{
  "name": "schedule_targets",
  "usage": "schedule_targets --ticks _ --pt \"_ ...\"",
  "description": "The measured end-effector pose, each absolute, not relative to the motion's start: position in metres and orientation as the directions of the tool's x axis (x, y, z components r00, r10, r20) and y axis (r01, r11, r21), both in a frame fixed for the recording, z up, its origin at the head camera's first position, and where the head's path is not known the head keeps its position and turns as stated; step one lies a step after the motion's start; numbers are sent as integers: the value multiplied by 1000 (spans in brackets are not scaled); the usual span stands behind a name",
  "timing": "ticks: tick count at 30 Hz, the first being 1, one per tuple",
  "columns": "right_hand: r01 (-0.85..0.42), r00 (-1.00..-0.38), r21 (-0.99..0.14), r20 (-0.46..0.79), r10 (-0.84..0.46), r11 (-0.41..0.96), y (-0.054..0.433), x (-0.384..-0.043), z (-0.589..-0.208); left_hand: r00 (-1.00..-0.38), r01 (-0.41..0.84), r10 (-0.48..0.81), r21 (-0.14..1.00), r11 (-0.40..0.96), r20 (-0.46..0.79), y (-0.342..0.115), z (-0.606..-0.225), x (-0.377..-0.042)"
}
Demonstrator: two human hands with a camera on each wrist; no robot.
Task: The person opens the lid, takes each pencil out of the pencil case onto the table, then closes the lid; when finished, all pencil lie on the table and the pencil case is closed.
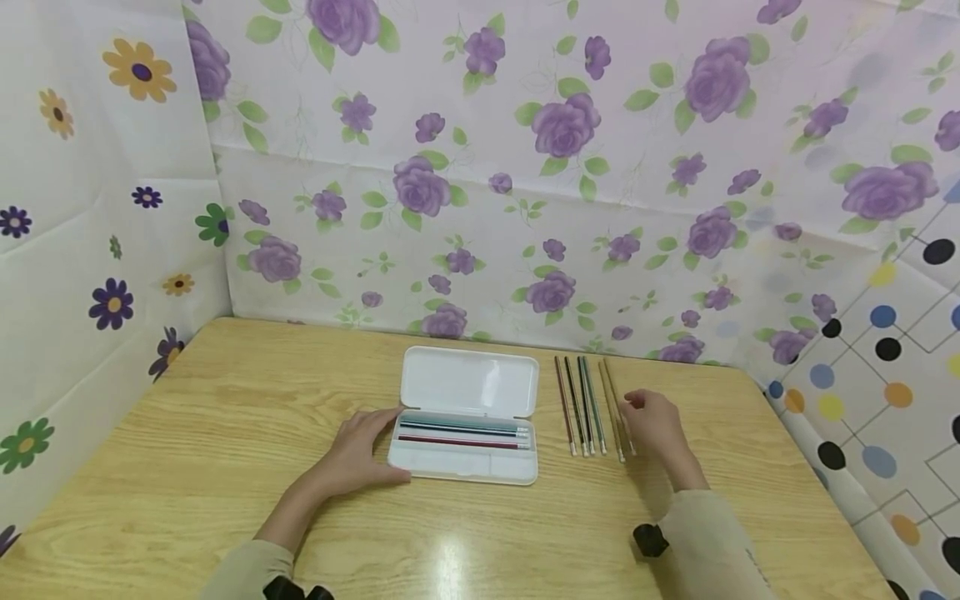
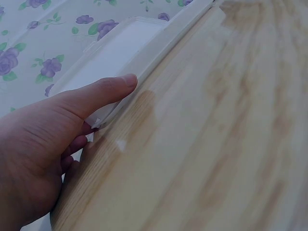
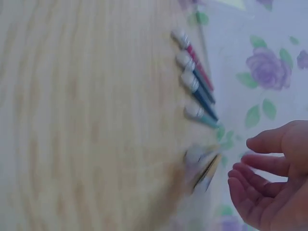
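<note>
A white pencil case (image 1: 462,468) lies with its lid (image 1: 469,382) raised toward the wall; teal, dark blue and red pencils (image 1: 461,442) lie lengthwise inside. My left hand (image 1: 358,450) grips the case's left end, thumb at the front corner and fingers at the far side. In the left wrist view, the thumb (image 2: 108,94) of that hand presses along the case's edge. At the right, my right hand (image 1: 656,429) is beside the gold pencils (image 1: 613,408), its fingers loosely bent. The right wrist view shows space between this hand (image 3: 269,178) and the blurred gold pencils (image 3: 207,171).
Between the case and the gold pencils lie red, black, dark blue and teal pencils (image 1: 585,408), white-tipped ends toward me. They rest on a wooden table (image 1: 495,542). Flowered cloth (image 1: 480,208) hangs behind its back edge, with patterned cloth at both sides.
</note>
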State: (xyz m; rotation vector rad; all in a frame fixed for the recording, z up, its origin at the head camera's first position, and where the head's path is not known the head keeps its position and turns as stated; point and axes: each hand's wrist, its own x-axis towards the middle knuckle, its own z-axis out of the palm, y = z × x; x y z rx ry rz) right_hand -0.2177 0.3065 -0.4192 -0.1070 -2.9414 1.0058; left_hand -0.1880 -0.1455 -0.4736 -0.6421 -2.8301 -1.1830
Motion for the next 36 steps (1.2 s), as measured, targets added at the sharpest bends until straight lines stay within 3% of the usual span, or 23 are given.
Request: schedule_targets --ticks 12,24,30,36 --pt "-256 -966 -563 166 -196 786 247 -224 -396 -920 364 361 682 635 155 -146 -473 -188" --pt "-432 -881 -538 78 -467 724 192 -224 -411 -917 370 365 676 637 158 -145 -472 -188" --pt "-425 -857 -552 -9 -516 717 175 -225 -418 -916 374 368 674 636 161 -145 -471 -188" --pt "-518 -803 -469 -22 -595 716 165 -228 -420 -921 365 356 671 646 158 -145 -472 -187"
